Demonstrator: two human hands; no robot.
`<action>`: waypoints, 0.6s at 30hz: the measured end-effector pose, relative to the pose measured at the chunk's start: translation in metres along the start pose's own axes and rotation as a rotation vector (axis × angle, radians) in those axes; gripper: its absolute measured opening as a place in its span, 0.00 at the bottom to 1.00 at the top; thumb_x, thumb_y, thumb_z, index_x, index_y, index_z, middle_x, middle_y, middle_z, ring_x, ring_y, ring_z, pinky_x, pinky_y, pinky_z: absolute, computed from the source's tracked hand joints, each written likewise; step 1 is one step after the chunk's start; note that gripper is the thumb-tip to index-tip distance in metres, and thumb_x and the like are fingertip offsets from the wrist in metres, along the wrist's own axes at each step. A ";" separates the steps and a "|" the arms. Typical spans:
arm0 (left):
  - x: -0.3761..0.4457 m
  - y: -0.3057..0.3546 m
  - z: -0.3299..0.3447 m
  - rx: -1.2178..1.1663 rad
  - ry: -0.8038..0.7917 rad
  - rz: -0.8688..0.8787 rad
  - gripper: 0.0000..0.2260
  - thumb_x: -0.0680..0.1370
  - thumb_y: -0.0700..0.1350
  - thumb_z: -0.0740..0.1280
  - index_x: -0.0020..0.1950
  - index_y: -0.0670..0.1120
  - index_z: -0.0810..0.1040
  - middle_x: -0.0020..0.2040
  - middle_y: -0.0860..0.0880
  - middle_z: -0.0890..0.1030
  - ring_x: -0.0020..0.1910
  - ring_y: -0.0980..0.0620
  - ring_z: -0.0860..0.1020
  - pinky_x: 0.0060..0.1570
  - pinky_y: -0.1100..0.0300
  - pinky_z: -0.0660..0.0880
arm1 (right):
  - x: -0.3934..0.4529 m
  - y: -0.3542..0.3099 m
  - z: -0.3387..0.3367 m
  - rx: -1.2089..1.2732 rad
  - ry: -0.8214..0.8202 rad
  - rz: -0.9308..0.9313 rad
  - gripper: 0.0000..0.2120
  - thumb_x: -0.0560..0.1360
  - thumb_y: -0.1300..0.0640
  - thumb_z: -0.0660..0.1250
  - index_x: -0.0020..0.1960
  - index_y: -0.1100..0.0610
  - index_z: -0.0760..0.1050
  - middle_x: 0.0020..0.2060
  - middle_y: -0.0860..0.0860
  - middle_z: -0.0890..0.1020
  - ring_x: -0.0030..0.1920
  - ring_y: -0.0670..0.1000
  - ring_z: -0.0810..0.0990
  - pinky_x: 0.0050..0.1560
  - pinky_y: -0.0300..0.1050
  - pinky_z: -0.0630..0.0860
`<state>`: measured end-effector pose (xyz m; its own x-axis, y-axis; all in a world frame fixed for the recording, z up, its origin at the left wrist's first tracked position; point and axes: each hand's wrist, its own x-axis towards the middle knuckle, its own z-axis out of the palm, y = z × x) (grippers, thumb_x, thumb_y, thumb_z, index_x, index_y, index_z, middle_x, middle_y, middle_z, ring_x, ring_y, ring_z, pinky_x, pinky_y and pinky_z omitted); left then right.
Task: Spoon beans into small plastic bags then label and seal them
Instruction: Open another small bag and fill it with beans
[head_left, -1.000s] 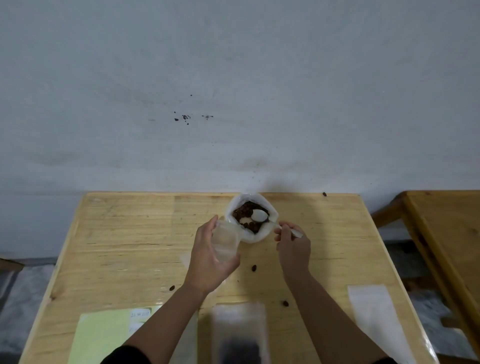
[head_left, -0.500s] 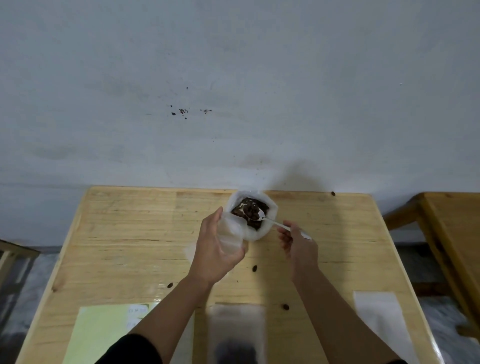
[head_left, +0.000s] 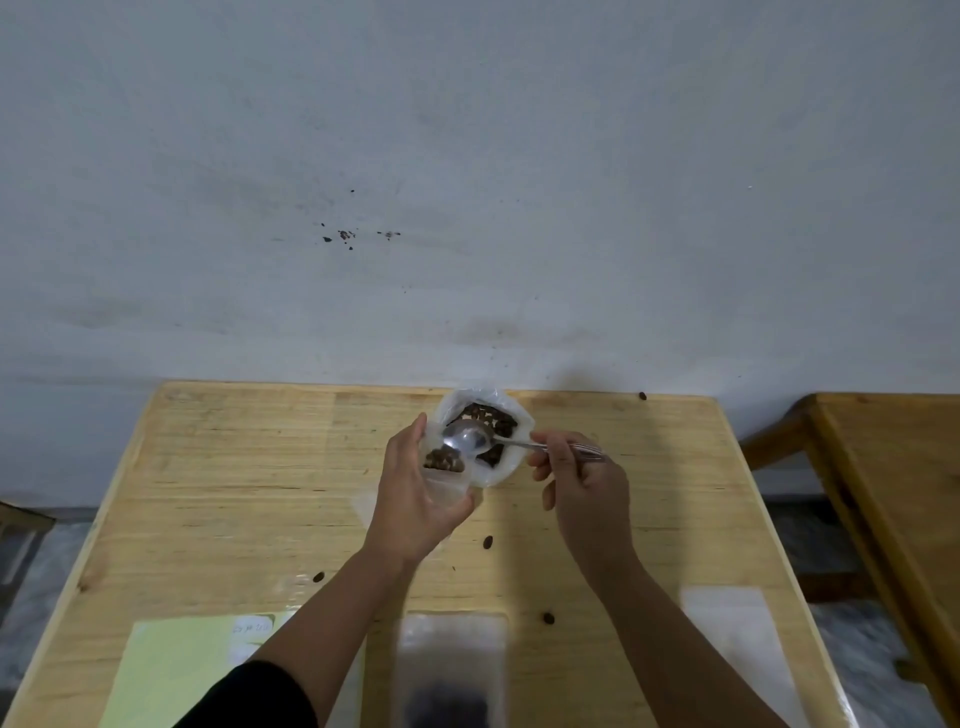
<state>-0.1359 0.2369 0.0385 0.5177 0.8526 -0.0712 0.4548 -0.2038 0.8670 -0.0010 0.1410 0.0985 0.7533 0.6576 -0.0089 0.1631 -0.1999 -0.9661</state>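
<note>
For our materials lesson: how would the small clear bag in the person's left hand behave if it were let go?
The small bag looks thin and floppy, so it would probably sag without the left hand holding it. The beans inside weigh it a little. Its mouth is open, so tipping would likely spill them.

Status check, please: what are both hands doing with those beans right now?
Left hand grips small bag, beans inside. Right hand pinches spoon, bowl over the bag mouth. Loose beans on table, nothing blocking.
</note>
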 end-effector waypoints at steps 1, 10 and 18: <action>0.000 0.000 0.000 -0.007 0.003 -0.003 0.46 0.66 0.50 0.77 0.76 0.48 0.53 0.70 0.50 0.62 0.64 0.62 0.61 0.61 0.70 0.58 | 0.000 0.001 0.000 -0.013 0.033 -0.028 0.11 0.79 0.60 0.59 0.48 0.59 0.80 0.32 0.49 0.80 0.26 0.44 0.74 0.26 0.36 0.71; 0.002 -0.007 0.006 -0.033 0.001 -0.027 0.47 0.66 0.53 0.77 0.76 0.50 0.52 0.70 0.52 0.62 0.64 0.63 0.61 0.60 0.71 0.60 | 0.010 0.060 0.015 -0.191 0.228 0.097 0.10 0.79 0.59 0.59 0.50 0.55 0.80 0.35 0.48 0.82 0.34 0.43 0.79 0.37 0.50 0.79; 0.007 -0.010 0.009 -0.026 -0.016 -0.041 0.46 0.67 0.54 0.77 0.76 0.51 0.51 0.70 0.54 0.61 0.64 0.64 0.61 0.57 0.78 0.57 | 0.013 0.065 0.040 0.204 0.141 0.476 0.11 0.79 0.59 0.59 0.46 0.59 0.80 0.34 0.53 0.83 0.26 0.45 0.77 0.28 0.39 0.74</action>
<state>-0.1304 0.2406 0.0245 0.5105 0.8522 -0.1150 0.4571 -0.1556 0.8757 -0.0062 0.1661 0.0255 0.7940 0.4222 -0.4374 -0.3343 -0.2977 -0.8942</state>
